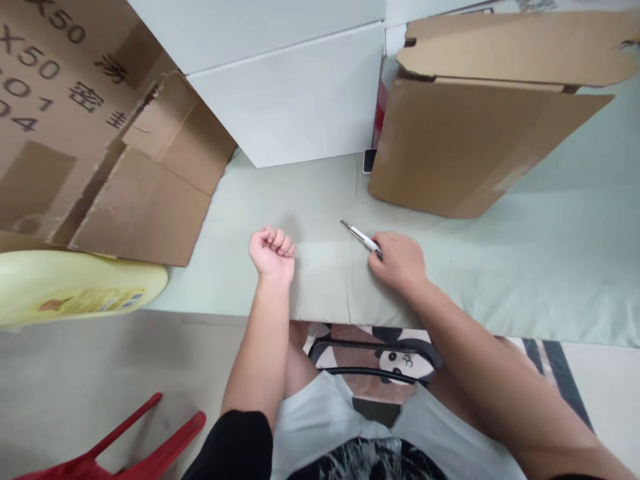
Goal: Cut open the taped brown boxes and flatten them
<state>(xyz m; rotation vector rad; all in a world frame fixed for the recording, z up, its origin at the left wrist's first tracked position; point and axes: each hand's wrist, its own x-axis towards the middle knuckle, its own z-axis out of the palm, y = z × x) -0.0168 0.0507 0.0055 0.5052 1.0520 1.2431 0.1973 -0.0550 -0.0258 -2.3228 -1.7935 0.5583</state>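
Note:
My right hand [399, 260] is closed around the handle end of a slim utility knife [363, 237], its silver body slanting up and to the left over the pale green cloth [320, 193]. The knife's tip lies just above or on the cloth; I cannot tell which. Part of the handle is hidden under my fingers. To the left, my left hand [273, 253] rests palm up on the cloth, its fingers curled into a loose fist with nothing visible inside. A gap of bare cloth separates this fist from the knife's tip.
A brown cardboard box [465, 140] stands at the right, partly covering a small dark-screened device [369, 161]. White boxes [300, 100] are at the back. Printed cartons [145, 193] and a yellow jug [85, 287] stand left. A red stool [165, 447] is below.

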